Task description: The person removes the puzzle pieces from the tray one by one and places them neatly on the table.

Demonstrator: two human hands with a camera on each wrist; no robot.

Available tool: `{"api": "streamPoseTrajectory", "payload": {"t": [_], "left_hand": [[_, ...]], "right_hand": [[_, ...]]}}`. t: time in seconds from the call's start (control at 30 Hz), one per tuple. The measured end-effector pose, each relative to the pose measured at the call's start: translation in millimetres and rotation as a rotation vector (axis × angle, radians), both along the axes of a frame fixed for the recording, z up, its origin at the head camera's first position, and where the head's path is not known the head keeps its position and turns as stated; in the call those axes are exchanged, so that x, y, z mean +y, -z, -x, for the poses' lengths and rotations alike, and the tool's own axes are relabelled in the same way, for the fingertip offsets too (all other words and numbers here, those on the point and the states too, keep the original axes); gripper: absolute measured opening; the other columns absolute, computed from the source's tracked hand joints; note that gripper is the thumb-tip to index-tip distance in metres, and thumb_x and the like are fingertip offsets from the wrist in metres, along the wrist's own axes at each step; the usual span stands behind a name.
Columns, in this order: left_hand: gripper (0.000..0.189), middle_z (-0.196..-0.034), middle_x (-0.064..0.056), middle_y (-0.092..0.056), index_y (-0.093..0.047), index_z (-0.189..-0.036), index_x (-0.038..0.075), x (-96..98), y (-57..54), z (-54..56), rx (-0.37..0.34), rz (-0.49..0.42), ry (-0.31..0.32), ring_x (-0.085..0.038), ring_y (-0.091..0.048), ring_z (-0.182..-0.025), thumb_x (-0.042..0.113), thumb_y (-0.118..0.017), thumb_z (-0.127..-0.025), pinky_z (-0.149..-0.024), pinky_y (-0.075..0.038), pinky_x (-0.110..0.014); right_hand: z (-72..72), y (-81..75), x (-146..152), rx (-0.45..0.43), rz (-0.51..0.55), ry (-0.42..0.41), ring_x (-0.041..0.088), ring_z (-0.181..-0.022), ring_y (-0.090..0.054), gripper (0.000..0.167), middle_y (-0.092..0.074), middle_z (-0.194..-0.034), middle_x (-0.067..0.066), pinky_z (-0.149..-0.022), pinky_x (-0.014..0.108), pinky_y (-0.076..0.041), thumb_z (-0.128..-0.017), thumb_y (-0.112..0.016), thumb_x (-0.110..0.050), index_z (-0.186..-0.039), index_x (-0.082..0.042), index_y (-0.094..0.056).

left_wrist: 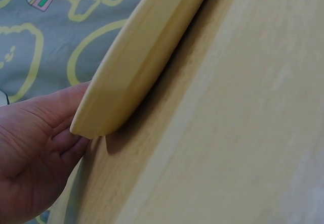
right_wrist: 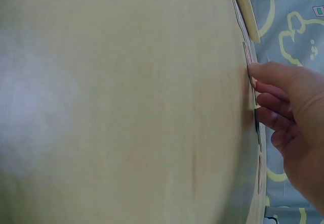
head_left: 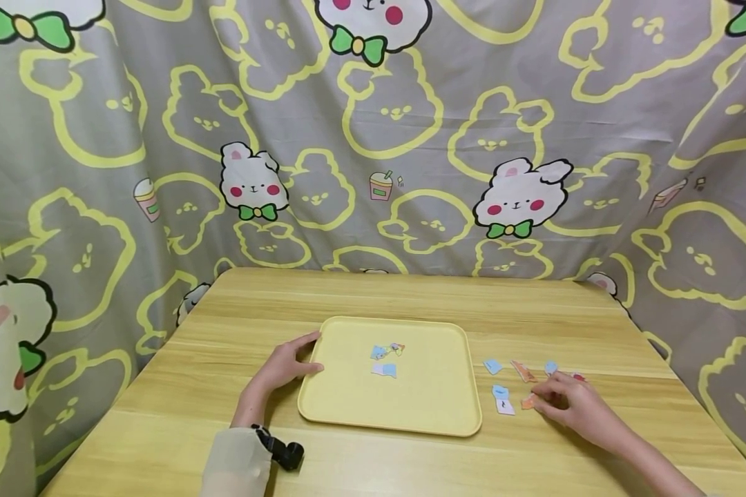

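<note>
A yellow tray [head_left: 410, 414] lies on the table, its left rim held by my left hand [head_left: 286, 364]. In the left wrist view the thumb side of that hand [left_wrist: 38, 133] meets the tray's rim [left_wrist: 121, 82], with other fingers curled below. On the tray are a multicoloured cluster of puzzle pieces [head_left: 380, 353] and a pink-and-blue piece [head_left: 384, 370]. To the right of the tray, my right hand [head_left: 572, 407] pinches a small orange puzzle piece [head_left: 527, 402] at the tabletop. Its thumb [right_wrist: 273, 72] touches the edge of a piece in the right wrist view.
Around the right hand lie an upper blue piece [head_left: 492, 366], an orange piece [head_left: 522, 371], another blue piece [head_left: 550, 367], a red piece [head_left: 579, 377], and a blue piece [head_left: 500, 393] touching a white one [head_left: 505, 407]. A patterned curtain [head_left: 323, 228] hangs around the wooden table [head_left: 360, 293].
</note>
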State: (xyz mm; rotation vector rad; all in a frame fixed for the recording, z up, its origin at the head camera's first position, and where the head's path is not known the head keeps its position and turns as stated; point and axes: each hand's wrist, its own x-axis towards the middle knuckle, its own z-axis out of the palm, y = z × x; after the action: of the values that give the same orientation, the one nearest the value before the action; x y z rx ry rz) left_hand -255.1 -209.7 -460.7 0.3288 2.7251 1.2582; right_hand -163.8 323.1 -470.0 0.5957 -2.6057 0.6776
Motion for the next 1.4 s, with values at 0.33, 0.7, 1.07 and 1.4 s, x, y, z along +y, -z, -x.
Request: {"api": "streamPoseTrajectory", "payload": {"t": [0.33, 0.7, 1.07, 1.4], "left_hand": [[0.073, -0.153, -0.018, -0.043, -0.045, -0.148, 0.012, -1.4, -5.0, 0.8, 0.007, 0.021, 0.003, -0.039, -0.034, -0.145, 0.025, -0.077, -0.084, -0.117, -0.032, -0.055], [0.073, -0.153, -0.017, -0.043, -0.045, -0.148, 0.013, -3.1, -2.6, 1.3, 0.006, 0.011, 0.004, -0.039, -0.034, -0.145, 0.025, -0.078, -0.084, -0.117, -0.032, -0.055], [0.072, -0.153, -0.015, -0.044, -0.046, -0.147, 0.011, -1.4, 0.0, -0.1, 0.01, -0.001, -0.005, -0.037, -0.035, -0.145, 0.023, -0.078, -0.084, -0.118, -0.032, -0.053], [0.072, -0.152, -0.015, -0.044, -0.046, -0.147, 0.01, 0.1, -2.3, -0.7, 0.014, -0.008, 0.01, -0.037, -0.035, -0.144, 0.022, -0.078, -0.084, -0.118, -0.032, -0.052]], "right_hand": [[0.9, -6.3, -7, 0.009, 0.081, -0.008, -0.003, -0.067, -0.04, 0.03, -0.048, -0.073, -0.017, -0.056, 0.016, -0.034, -0.069, -0.087, -0.015, -0.097, -0.008, -0.077], [15.9, -10.7, -46, 0.037, 0.195, -0.042, 0.0, -0.068, -0.046, 0.038, -0.058, -0.077, -0.007, -0.053, 0.014, -0.037, -0.07, -0.085, -0.01, -0.105, 0.0, -0.074], [36.7, -10.9, -95, -0.042, 0.236, -0.112, 0.0, -0.066, -0.044, 0.035, -0.06, -0.079, -0.002, -0.051, 0.015, -0.036, -0.075, -0.083, -0.014, -0.106, -0.001, -0.074], [47.6, -14.0, -138, -0.121, 0.259, -0.184, 0.009, -0.074, -0.052, 0.036, -0.062, -0.083, 0.002, -0.061, 0.022, -0.044, -0.078, -0.081, -0.016, -0.108, 0.001, -0.073]]}}
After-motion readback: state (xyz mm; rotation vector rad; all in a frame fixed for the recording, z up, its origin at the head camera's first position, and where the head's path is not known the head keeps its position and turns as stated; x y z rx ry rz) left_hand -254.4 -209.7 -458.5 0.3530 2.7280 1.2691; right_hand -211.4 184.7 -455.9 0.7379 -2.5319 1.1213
